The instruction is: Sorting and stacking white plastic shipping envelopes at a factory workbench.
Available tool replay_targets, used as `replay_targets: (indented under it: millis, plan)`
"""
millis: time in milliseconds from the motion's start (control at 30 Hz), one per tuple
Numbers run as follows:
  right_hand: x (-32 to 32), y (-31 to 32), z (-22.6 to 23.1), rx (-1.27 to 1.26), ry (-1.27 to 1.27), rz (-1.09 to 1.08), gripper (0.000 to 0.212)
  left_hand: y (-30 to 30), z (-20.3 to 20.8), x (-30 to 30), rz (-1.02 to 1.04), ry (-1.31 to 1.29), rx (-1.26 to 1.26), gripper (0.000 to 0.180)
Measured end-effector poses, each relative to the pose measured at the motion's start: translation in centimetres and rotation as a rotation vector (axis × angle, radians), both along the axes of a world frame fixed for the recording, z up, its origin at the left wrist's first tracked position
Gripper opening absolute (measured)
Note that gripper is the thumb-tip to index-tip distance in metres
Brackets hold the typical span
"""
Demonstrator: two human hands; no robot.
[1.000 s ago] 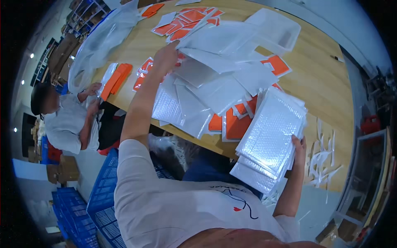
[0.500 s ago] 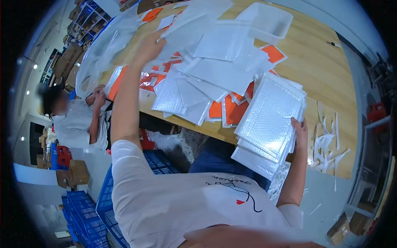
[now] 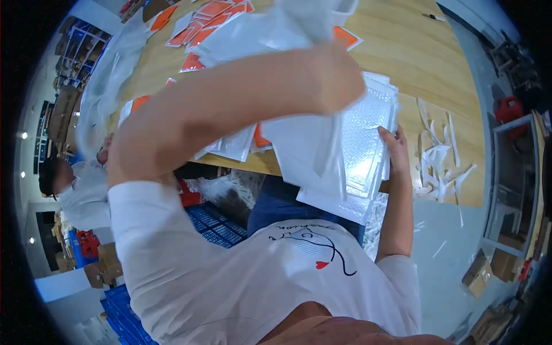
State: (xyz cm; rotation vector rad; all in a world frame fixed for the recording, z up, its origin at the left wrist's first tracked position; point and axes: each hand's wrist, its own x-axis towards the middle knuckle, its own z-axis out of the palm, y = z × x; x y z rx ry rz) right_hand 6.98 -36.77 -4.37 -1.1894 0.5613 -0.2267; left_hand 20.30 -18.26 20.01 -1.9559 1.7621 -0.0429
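Note:
My right hand (image 3: 395,148) grips the near edge of a stack of white bubble mailers (image 3: 363,150), which rests at the front edge of the wooden table (image 3: 425,63). Raised high in front of the camera, my left hand (image 3: 333,77) is closed on a white mailer (image 3: 302,149) that hangs down over the stack. My left forearm crosses the middle of the view. Behind the arm, more white mailers and orange packets (image 3: 208,12) lie spread over the table.
White paper strips (image 3: 440,164) lie on the table right of the stack. Another person in white (image 3: 80,190) sits at the table's left. Blue crates (image 3: 215,224) stand on the floor below. A large clear plastic bag (image 3: 109,80) lies at the table's left end.
My left hand has come back from the far pile toward the stack, bringing a white mailer with it. My right hand stays on the stack.

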Motion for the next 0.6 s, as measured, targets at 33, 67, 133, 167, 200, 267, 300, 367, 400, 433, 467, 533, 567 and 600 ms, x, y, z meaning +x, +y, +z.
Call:
replay_targets:
  millis: [33,67,133,167,200,267,300,367,400,433,467,533,567,600]
  plan:
    - [0.2,0.2,0.0,-0.009,-0.002,0.007,0.056,-1.2,-2.2,0.0,-0.180,0.051,-0.075,0.014]
    - [0.1,0.2,-0.3,-0.002,-0.021,-0.006,0.056,-3.3,-5.0,-0.2,-0.243,0.037,-0.096,0.012]
    - [0.1,0.3,-0.8,0.013,-0.063,-0.026,0.058,-6.6,-8.7,-0.9,-0.294,0.162,-0.137,0.009]
    - [0.3,0.3,-0.8,0.028,-0.087,-0.023,0.059,-7.9,-9.4,-1.5,-0.247,0.171,-0.026,0.013]
    - [0.3,0.3,-0.7,0.024,-0.086,-0.022,0.059,-8.0,-10.2,-1.7,-0.247,0.172,-0.031,0.013]
    - [0.1,0.2,-0.7,0.048,-0.052,-0.046,0.059,-7.6,-11.7,-2.2,-0.273,0.184,-0.463,0.022]
    - [0.0,0.1,-0.7,0.063,-0.034,-0.061,0.060,-7.3,-12.4,-2.2,-0.285,0.191,-0.675,0.028]
    - [-0.1,0.2,-0.7,0.090,-0.014,-0.073,0.060,-5.4,-12.9,-1.4,-0.183,0.285,-0.920,0.035]
    - [0.1,0.3,-0.3,0.160,-0.007,-0.046,0.058,-3.0,-12.7,-0.4,-0.071,0.368,-0.948,0.036]
    - [-0.1,-0.1,0.2,0.230,0.004,-0.043,0.057,-1.1,-12.8,-0.1,0.106,0.268,-0.979,0.046]
    - [-0.4,-0.4,0.6,0.300,0.013,-0.038,0.056,1.1,-13.2,0.9,0.207,0.337,-1.032,0.049]
    - [-0.5,-0.3,0.9,0.379,0.020,-0.017,0.056,5.9,-14.4,1.8,0.522,0.432,-1.053,0.055]
    - [-0.7,-0.3,1.0,0.361,0.014,-0.027,0.057,7.6,-15.1,1.3,0.720,0.466,-1.013,0.056]
    - [-0.5,-0.2,0.9,0.339,0.006,-0.027,0.058,8.4,-15.2,0.5,0.726,0.458,-1.013,0.056]
